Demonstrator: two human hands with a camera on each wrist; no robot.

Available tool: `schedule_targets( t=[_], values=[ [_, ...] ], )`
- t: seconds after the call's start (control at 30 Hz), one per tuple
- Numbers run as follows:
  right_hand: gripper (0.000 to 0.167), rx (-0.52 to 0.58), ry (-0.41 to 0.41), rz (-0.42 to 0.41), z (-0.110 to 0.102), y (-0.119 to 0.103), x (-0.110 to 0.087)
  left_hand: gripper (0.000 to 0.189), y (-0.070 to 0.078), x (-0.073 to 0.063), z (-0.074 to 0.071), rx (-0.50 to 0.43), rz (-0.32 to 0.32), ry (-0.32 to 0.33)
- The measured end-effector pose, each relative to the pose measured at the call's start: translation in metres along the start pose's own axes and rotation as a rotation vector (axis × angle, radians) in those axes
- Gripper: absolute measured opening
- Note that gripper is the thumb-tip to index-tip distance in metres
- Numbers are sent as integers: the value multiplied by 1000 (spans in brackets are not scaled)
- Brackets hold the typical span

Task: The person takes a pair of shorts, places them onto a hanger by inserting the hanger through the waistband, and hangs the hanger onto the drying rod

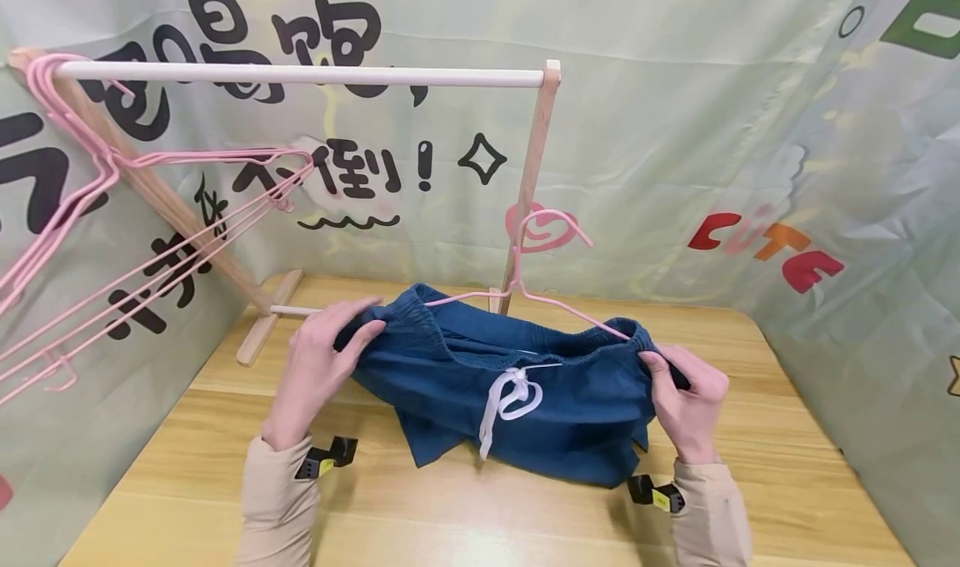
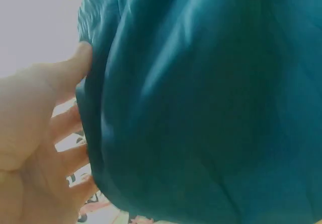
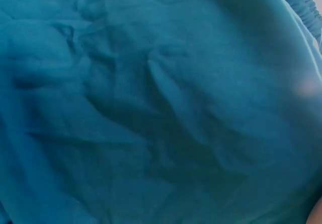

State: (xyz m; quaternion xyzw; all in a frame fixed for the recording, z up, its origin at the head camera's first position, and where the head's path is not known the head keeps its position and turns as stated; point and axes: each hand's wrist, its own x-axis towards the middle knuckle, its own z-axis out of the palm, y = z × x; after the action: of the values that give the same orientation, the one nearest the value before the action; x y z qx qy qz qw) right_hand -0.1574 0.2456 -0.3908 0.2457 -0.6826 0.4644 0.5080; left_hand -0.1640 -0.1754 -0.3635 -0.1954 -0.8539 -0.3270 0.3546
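Dark blue shorts (image 1: 585, 425) with an elastic waistband and a white drawstring bow (image 1: 516, 392) hang spread between both hands, over the table. Inside the waist opening sits a pink hanger (image 1: 555, 300), its hook rising above the shorts and its lower part hidden by the cloth. My left hand (image 1: 322, 346) pinches the waistband at its left end; the left wrist view shows the thumb (image 2: 79, 65) in front and the fingers behind the cloth. At the right end, my right hand (image 1: 693, 392) grips the waistband with the thumb in front. Blue cloth (image 3: 151, 108) fills most of the right wrist view.
A rack with a white rail (image 1: 300, 73) and wooden posts stands at the back left of the wooden table (image 1: 750, 434). Several pink hangers (image 1: 105, 163) hang at the rail's left end. Printed fabric (image 1: 675, 133) walls the table at the back and sides.
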Motion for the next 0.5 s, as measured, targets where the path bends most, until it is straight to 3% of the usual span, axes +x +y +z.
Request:
schedule_targets(
  t=[0.13, 0.33, 0.5],
  values=[
    [6, -14, 19, 13, -5, 1, 2, 14, -8, -1, -2, 25, -1, 44],
    [9, -30, 42, 26, -7, 2, 3, 9, -12, -2, -1, -10, -10, 96],
    [11, -23, 53, 37, -9, 3, 3, 5, -13, -2, 0, -103, -14, 146]
  ],
)
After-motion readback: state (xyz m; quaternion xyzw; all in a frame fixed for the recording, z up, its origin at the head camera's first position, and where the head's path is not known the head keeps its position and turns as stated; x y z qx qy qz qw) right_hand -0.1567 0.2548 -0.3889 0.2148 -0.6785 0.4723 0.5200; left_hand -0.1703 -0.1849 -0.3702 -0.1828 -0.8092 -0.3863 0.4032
